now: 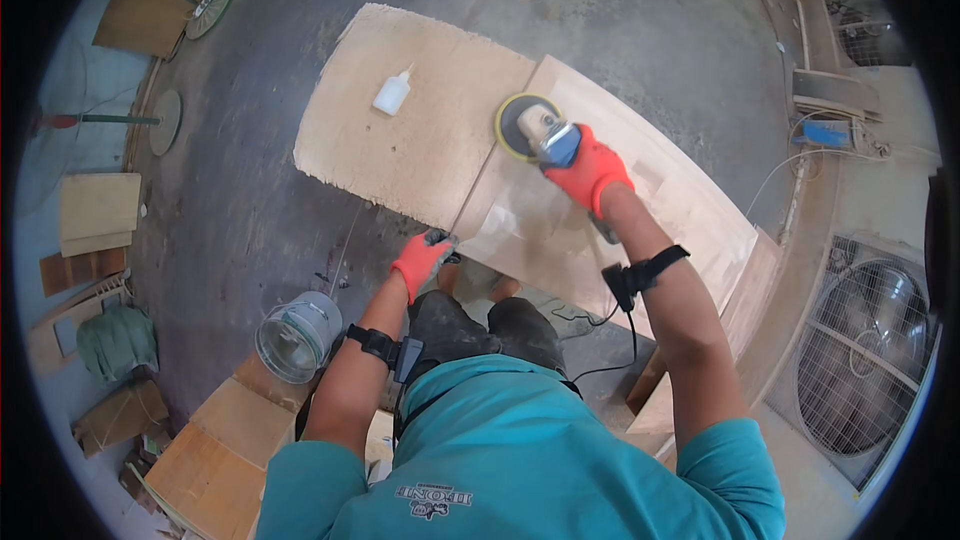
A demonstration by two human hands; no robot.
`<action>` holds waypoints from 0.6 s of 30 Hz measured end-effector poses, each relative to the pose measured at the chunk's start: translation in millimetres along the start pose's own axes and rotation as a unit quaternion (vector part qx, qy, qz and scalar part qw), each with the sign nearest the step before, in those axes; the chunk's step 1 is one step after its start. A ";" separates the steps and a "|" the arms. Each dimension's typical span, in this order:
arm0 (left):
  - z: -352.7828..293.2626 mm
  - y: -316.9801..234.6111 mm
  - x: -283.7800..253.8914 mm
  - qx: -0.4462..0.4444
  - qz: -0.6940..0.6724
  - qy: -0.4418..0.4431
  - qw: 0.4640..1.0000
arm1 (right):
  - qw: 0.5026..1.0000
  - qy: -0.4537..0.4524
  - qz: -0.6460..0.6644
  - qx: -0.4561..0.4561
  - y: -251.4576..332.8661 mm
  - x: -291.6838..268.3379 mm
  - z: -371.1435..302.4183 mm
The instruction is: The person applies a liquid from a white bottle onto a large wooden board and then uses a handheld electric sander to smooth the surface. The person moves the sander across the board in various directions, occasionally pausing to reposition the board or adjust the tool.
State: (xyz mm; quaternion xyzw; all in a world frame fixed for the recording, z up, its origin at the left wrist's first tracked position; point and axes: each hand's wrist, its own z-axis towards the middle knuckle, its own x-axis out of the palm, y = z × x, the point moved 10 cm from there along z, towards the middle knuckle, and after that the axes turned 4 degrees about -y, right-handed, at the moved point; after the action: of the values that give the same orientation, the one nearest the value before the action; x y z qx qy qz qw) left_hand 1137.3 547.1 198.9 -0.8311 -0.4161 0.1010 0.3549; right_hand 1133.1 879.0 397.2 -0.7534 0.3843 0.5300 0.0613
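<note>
My right hand (588,172), in an orange work glove, is closed round the body of a sander (541,130). The sander's round, yellow-rimmed pad lies over the left edge of a pale wooden panel (640,180), partly past it. My left hand (425,258), gloved in orange with grey fingertips, is closed at the panel's near left corner, with the edge between its fingers. Left of the panel lies a rough-edged sheet of board (400,160). On that sheet rests a small white squeeze bottle (392,93) with a pointed nozzle.
A clear bucket (298,337) stands on the floor by my left elbow, beside wooden boards (215,450). Large caged fans (862,355) line the right wall. A cardboard box (155,0) and a green bundle (116,342) are at the left. Straps with cables circle both my forearms.
</note>
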 end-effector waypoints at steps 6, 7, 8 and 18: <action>-1.1 -18.1 3.4 0.054 0.087 0.030 0.994 | 0.995 -0.063 0.040 0.066 -42.5 -46.7 51.7; -1.7 -18.1 5.1 0.054 0.071 0.041 0.995 | 0.993 -0.067 0.055 0.080 -46.4 -53.4 53.9; -1.8 -16.8 2.7 0.050 0.079 0.045 0.995 | 0.991 -0.070 0.071 0.092 -48.3 -54.9 55.4; 3.4 10.3 13.2 -0.003 -0.208 0.129 0.969 | 0.996 0.074 0.029 -0.043 18.9 51.5 -74.5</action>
State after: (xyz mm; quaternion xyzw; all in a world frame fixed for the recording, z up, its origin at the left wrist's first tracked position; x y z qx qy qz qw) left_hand 1150.5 554.7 191.1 -0.7333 -0.5311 -0.0847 0.4160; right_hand 1184.2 802.2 391.7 -0.7811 0.3857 0.4908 -0.0151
